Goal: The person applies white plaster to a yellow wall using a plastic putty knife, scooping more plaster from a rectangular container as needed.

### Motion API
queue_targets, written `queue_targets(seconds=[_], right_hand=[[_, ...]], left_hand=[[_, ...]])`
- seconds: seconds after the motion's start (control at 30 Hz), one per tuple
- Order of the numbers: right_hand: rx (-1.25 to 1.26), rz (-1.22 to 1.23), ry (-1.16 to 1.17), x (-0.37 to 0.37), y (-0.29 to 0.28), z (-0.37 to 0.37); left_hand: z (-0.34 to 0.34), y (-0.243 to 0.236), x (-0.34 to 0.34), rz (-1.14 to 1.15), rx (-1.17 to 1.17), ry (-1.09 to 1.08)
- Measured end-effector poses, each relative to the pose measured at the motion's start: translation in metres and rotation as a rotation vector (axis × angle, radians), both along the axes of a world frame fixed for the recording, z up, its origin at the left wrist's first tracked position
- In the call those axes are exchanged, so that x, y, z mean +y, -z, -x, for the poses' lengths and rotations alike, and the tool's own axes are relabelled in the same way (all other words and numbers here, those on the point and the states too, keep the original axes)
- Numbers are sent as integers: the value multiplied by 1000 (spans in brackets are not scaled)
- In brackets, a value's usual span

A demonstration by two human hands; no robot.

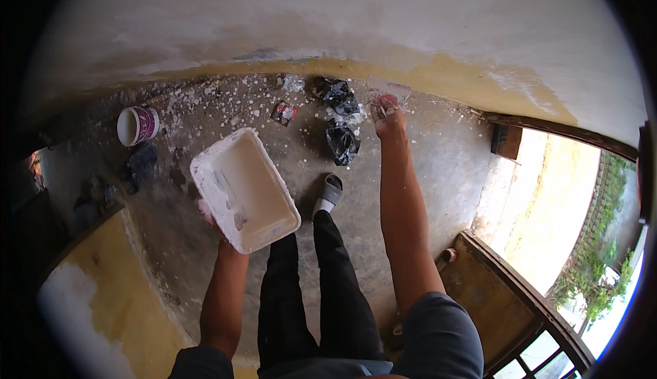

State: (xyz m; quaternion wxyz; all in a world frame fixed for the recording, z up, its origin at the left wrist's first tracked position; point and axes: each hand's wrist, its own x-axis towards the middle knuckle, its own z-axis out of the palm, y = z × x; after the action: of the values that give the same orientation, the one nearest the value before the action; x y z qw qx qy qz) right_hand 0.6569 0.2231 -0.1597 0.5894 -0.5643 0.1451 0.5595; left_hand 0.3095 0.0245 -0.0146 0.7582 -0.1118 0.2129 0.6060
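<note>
My left hand (pixel 208 213) is closed on the left edge of a white rectangular tub (pixel 204 174), which it carries above the floor, tilted. Pale filler coats the inside of the tub, and its rim is crusted. My right arm stretches forward, and my right hand (pixel 389 122) grips a wide spreader (pixel 389 90) with a pale, broad blade and a reddish part near the fingers. The spreader is at the foot of the wall (pixel 328 23); I cannot tell whether its blade touches the surface. Pale smears mark the wall above a yellowish band.
White crumbs litter the concrete floor (pixel 438 174). Black plastic bags (pixel 342 141) and a red-and-dark packet (pixel 283 113) lie ahead of my feet. A white and purple bucket (pixel 138 126) is at the left. At the right, a bright doorway opens beside a low yellow wall (pixel 479 276).
</note>
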Motion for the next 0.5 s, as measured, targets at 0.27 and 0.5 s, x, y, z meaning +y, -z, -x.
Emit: queue_targets(seconds=[0.27,0.5], right_hand=[[41,-35,-126,61,38,0],[52,-252,-86,46,-90,30]], left_hand=[[-44,-12,18,-66,-24,24],[-52,7,20,-30,28,18]])
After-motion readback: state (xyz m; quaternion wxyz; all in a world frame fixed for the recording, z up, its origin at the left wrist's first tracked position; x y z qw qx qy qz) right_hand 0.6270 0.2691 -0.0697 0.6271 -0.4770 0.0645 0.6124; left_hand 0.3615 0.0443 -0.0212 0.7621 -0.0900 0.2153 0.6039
